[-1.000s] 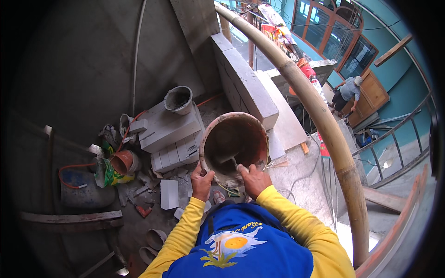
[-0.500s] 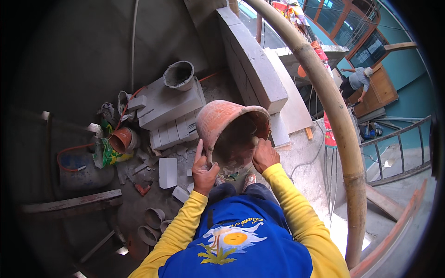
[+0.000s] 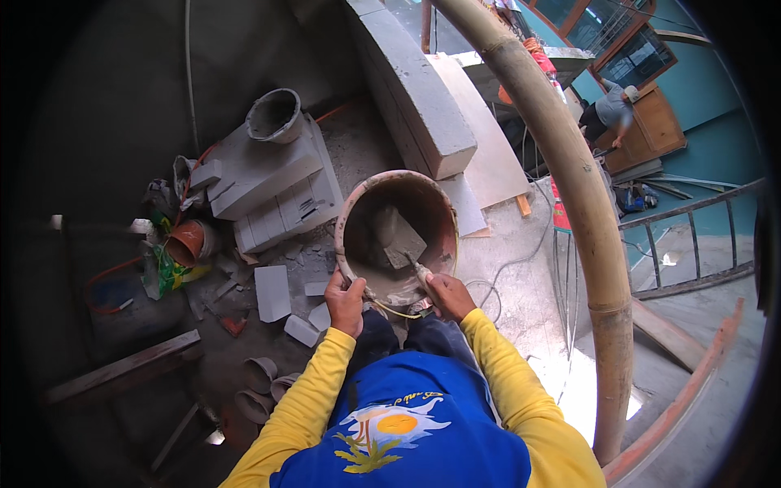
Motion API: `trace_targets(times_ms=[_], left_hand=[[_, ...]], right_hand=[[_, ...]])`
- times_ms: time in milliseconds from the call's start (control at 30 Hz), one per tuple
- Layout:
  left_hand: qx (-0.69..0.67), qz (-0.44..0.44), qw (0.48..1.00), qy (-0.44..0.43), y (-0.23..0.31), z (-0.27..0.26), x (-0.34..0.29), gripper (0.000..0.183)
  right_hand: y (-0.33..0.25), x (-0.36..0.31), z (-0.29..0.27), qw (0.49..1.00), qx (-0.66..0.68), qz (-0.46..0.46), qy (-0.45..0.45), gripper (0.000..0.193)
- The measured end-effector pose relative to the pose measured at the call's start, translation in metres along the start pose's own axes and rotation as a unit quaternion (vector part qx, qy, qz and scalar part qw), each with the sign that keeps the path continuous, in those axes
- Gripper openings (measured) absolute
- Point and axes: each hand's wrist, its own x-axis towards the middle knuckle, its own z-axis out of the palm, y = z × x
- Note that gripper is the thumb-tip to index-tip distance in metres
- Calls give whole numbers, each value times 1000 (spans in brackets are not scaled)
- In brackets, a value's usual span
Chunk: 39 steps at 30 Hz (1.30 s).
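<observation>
I saw no signs, labels or screens. The nearest thing to a package was a crumpled green and yellow plastic bag, which lay on the floor to my left, just beside a small orange pot and well apart from my hands. Any print on it was too small to tell.

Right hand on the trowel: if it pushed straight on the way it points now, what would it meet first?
The right hand points up-left into the orange bucket, along the trowel it grips. Going on, it would probably meet the grey mortar on the bucket's bottom first, though depth is hard to judge.
</observation>
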Motion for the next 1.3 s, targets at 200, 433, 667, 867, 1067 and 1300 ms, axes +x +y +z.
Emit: trace_targets(times_ms=[200,433,667,867,1067,1300], left_hand=[[-56,-100,992,51,-36,23,4,17],[-97,-161,972,140,-64,-2,-1,23],[-26,-148,973,174,-64,-62,-20,22],[-36,-148,963,222,-57,-99,-40,24],[-30,-170,956,236,-70,-120,-40,27],[-61,-178,960,207,-62,-114,-45,31]], right_hand=[[24,-22,-34,996,63,17,54,40],[46,8,-69,958,-63,-78,268,37],[58,86,-65,856,-305,-141,393,44],[55,52,-63,811,-403,-105,410,52],[-11,55,-79,744,-548,-62,378,49],[9,3,-64,765,-535,-16,358,50]])
